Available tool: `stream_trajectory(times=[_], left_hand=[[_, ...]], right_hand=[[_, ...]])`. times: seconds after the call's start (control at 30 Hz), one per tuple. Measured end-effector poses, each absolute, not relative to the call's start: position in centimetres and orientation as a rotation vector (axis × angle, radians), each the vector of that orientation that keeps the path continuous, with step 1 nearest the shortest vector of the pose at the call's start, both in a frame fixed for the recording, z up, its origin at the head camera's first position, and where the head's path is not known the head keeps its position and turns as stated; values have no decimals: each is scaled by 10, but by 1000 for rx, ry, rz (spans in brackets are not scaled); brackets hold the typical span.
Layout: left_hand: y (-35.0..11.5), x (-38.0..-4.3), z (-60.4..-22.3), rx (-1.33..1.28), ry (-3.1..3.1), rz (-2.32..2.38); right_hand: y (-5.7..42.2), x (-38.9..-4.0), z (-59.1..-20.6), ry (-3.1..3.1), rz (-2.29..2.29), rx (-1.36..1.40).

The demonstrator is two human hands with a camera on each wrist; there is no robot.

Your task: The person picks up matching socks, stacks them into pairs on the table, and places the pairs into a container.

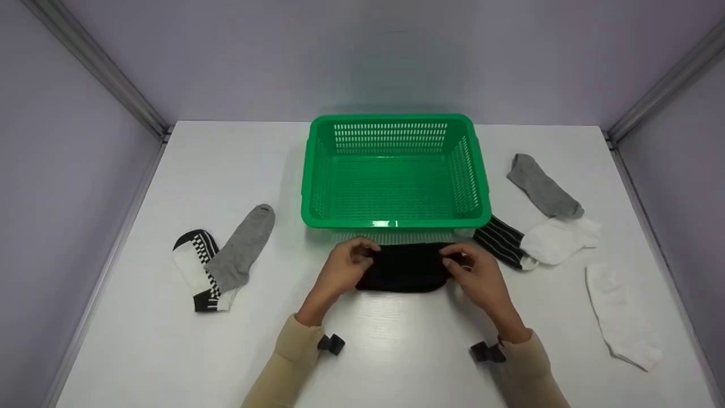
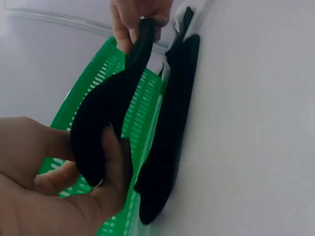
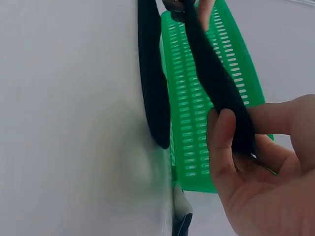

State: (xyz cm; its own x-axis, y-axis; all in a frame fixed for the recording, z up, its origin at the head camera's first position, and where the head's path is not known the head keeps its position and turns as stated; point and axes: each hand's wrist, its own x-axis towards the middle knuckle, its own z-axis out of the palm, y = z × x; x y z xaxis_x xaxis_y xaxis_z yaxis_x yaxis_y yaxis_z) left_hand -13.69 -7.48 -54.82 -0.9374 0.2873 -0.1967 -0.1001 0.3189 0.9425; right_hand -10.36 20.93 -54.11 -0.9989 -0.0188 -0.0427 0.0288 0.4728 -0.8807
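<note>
A black sock (image 1: 409,266) is stretched sideways between both hands in front of the green basket. My left hand (image 1: 344,267) pinches its left end between thumb and fingers, and my right hand (image 1: 477,277) pinches the other end. Both wrist views show this held sock (image 2: 106,108) raised above the table. Under it, a second black sock (image 2: 170,123) lies flat on the white tabletop, close to the basket's near side. From the head view, the two black socks overlap.
The green basket (image 1: 396,222) stands at the back centre. At left, a grey sock (image 1: 244,246) lies across a white checkered sock (image 1: 192,272). On the right are a black striped sock (image 1: 499,242), a grey sock (image 1: 544,187) and white socks (image 1: 561,241). Walls enclose the table.
</note>
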Motion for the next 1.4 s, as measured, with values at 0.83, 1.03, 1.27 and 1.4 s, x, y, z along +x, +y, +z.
stream_trajectory(times=[0.83,1.03,1.27,1.4], left_hand=[[-73,-138,-542,298,2709,973],[-72,-135,-542,363,2661,987],[-81,-139,-543,338,2413,1344],[-87,-141,-544,282,2282,1537]], right_hand=[[200,-108,-550,2759,-1066,-118],[201,-107,-548,2674,-1175,-76],[205,-105,-548,2657,-1444,-112],[206,-105,-546,2670,-1550,-121]])
